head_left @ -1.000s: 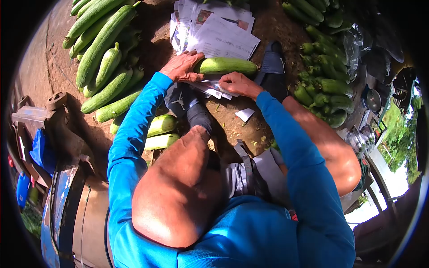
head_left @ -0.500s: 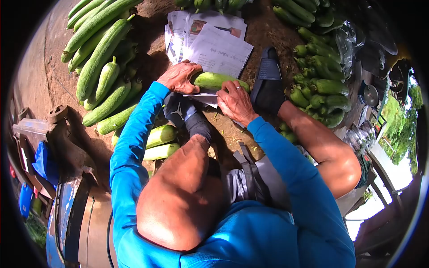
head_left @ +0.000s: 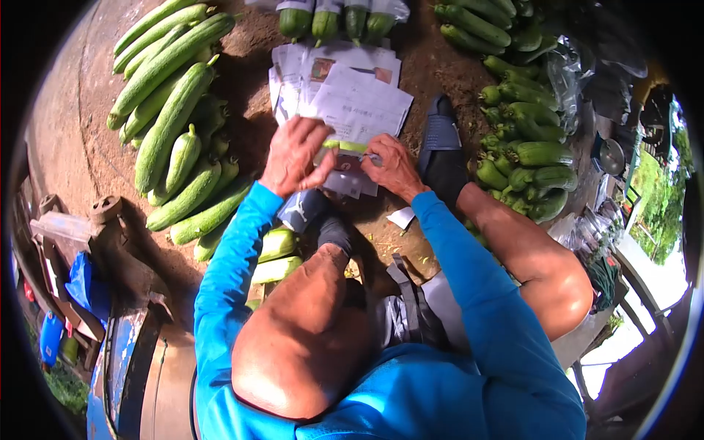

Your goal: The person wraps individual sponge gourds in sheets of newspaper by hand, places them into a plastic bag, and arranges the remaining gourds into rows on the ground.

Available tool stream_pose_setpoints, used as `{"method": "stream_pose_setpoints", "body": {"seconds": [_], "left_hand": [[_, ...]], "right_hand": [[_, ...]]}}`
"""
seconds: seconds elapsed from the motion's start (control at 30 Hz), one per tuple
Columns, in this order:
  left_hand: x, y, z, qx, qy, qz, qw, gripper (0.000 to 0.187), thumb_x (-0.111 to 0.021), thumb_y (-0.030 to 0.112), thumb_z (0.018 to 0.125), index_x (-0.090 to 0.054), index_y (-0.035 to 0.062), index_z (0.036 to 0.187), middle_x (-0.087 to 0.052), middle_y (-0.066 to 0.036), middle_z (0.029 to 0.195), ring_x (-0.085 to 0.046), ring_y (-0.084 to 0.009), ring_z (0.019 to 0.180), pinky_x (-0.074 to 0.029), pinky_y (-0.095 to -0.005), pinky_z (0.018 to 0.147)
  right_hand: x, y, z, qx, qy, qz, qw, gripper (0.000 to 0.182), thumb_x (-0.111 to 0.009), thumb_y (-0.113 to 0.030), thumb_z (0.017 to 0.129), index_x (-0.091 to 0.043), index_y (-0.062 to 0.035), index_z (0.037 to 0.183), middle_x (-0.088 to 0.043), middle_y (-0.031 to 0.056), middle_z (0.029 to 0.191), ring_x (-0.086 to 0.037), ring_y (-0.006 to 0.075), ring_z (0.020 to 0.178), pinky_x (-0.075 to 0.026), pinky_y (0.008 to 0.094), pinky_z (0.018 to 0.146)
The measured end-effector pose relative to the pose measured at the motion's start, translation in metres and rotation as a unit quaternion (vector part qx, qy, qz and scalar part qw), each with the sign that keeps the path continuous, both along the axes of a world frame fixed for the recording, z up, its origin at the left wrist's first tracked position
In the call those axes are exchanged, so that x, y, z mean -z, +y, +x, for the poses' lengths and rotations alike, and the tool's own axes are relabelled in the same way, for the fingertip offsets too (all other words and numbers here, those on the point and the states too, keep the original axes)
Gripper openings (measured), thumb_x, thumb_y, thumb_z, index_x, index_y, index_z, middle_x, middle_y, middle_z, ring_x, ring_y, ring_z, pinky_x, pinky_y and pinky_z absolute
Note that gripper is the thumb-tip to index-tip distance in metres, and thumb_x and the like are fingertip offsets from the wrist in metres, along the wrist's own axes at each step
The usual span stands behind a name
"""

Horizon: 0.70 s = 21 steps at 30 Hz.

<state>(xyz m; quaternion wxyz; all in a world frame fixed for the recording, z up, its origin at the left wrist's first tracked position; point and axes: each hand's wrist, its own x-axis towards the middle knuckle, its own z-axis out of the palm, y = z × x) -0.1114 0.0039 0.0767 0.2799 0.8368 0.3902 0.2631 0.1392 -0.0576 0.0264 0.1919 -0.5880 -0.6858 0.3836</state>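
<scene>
Between my hands lies a long green gourd, mostly wrapped by a sheet of printed paper [head_left: 352, 163], with a green strip of the gourd [head_left: 347, 146] showing above it. My left hand [head_left: 299, 155] is at the paper's left end, its fingers bent and apart, the thumb near the gourd's tip. My right hand [head_left: 392, 167] pinches the paper's right edge. Just beyond lies a stack of printed sheets [head_left: 363, 99].
Long green gourds [head_left: 172, 132] are piled on the left. Shorter ones [head_left: 532, 117] lie at the right beside clear plastic [head_left: 568, 73]. Several wrapped gourds [head_left: 324, 22] stand at the top. Two pale gourds [head_left: 277, 257] lie by my leg. A paper scrap [head_left: 401, 217] is on the ground.
Paper now covers most of the gourd, which was bare on top before. My left hand has lifted and opened. The view has shifted, showing more of the wrapped gourds at the top.
</scene>
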Motion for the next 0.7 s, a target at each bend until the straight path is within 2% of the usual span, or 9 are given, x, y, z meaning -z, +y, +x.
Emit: {"method": "stream_pose_setpoints", "body": {"seconds": [0.03,0.1,0.13,0.27,0.4,0.47,0.6,0.63,0.7], "left_hand": [[0.003,-0.012,0.005,0.047,0.011,-0.005,0.999,0.038,-0.070,0.027,0.081,-0.064,0.0037,0.111,-0.062,-0.015,0.104,-0.058,-0.0344,0.101,-0.047,-0.0449,0.090],[0.018,-0.038,0.019,0.123,0.054,-0.009,0.991,0.049,-0.071,0.030,0.078,-0.061,0.0056,0.120,-0.059,-0.016,0.113,-0.056,-0.0355,0.108,-0.044,-0.0480,0.096],[0.019,-0.046,0.026,0.130,0.078,-0.052,0.987,0.061,-0.072,0.031,0.076,-0.058,0.0041,0.129,-0.056,-0.018,0.125,-0.052,-0.0373,0.118,-0.040,-0.0502,0.103],[0.046,-0.058,0.040,0.062,0.177,-0.029,0.982,0.078,-0.072,0.028,0.073,-0.049,0.0000,0.142,-0.049,-0.021,0.139,-0.045,-0.0379,0.130,-0.034,-0.0527,0.112],[0.097,-0.042,0.063,-0.010,0.181,0.071,0.981,0.070,-0.075,0.029,0.070,-0.055,0.0004,0.131,-0.056,-0.018,0.129,-0.049,-0.0386,0.125,-0.033,-0.0531,0.112],[0.046,-0.010,0.074,0.037,0.207,-0.078,0.974,0.060,-0.075,0.033,0.069,-0.057,0.0027,0.118,-0.056,-0.015,0.114,-0.051,-0.0366,0.110,-0.039,-0.0489,0.098],[0.096,0.001,0.081,0.016,0.208,0.020,0.978,0.062,-0.075,0.038,0.063,-0.057,0.0075,0.113,-0.054,-0.014,0.108,-0.051,-0.0342,0.105,-0.038,-0.0482,0.091],[0.099,0.005,0.082,0.009,0.207,0.049,0.977,0.061,-0.074,0.041,0.063,-0.058,0.0096,0.113,-0.054,-0.013,0.108,-0.051,-0.0331,0.105,-0.038,-0.0485,0.090],[0.098,0.012,0.082,0.030,0.213,0.010,0.976,0.067,-0.075,0.043,0.061,-0.057,0.0106,0.117,-0.054,-0.014,0.112,-0.050,-0.0338,0.107,-0.038,-0.0498,0.091]], "right_hand": [[0.004,0.005,0.001,-0.011,0.005,0.051,0.999,0.013,-0.071,-0.011,0.076,-0.064,-0.0009,0.080,-0.062,0.0174,0.088,-0.061,0.0375,0.086,-0.052,0.0459,0.078],[0.008,0.010,0.012,-0.009,0.011,0.003,1.000,0.018,-0.073,-0.017,0.076,-0.063,-0.0023,0.082,-0.060,0.0173,0.084,-0.062,0.0377,0.082,-0.052,0.0445,0.073],[0.018,0.009,0.012,0.007,0.012,0.069,0.998,0.020,-0.073,-0.018,0.075,-0.062,-0.0028,0.082,-0.059,0.0170,0.082,-0.061,0.0379,0.080,-0.051,0.0457,0.072],[0.031,0.018,0.012,-0.017,0.006,-0.013,1.000,0.026,-0.070,-0.023,0.079,-0.056,-0.0012,0.083,-0.060,0.0186,0.087,-0.061,0.0385,0.086,-0.050,0.0476,0.081],[0.037,0.033,0.019,0.044,0.005,-0.069,0.997,0.025,-0.066,-0.022,0.082,-0.056,0.0000,0.087,-0.057,0.0191,0.091,-0.057,0.0394,0.092,-0.047,0.0478,0.086],[0.031,0.035,0.020,-0.042,-0.183,0.164,0.968,0.027,-0.064,-0.021,0.079,-0.058,-0.0025,0.099,-0.057,0.0203,0.108,-0.051,0.0404,0.112,-0.045,0.0521,0.094],[-0.008,0.036,-0.005,-0.005,-0.183,0.106,0.977,0.028,-0.062,-0.017,0.078,-0.056,-0.0019,0.102,-0.050,0.0187,0.114,-0.050,0.0379,0.112,-0.041,0.0545,0.098],[-0.008,0.027,-0.010,-0.029,-0.174,0.020,0.984,0.040,-0.062,-0.016,0.077,-0.056,0.0013,0.112,-0.050,0.0208,0.122,-0.049,0.0392,0.118,-0.039,0.0559,0.102],[-0.003,0.011,-0.014,-0.005,-0.153,0.051,0.987,0.052,-0.063,-0.016,0.075,-0.052,0.0034,0.122,-0.049,0.0227,0.129,-0.047,0.0407,0.123,-0.036,0.0562,0.106]]}}
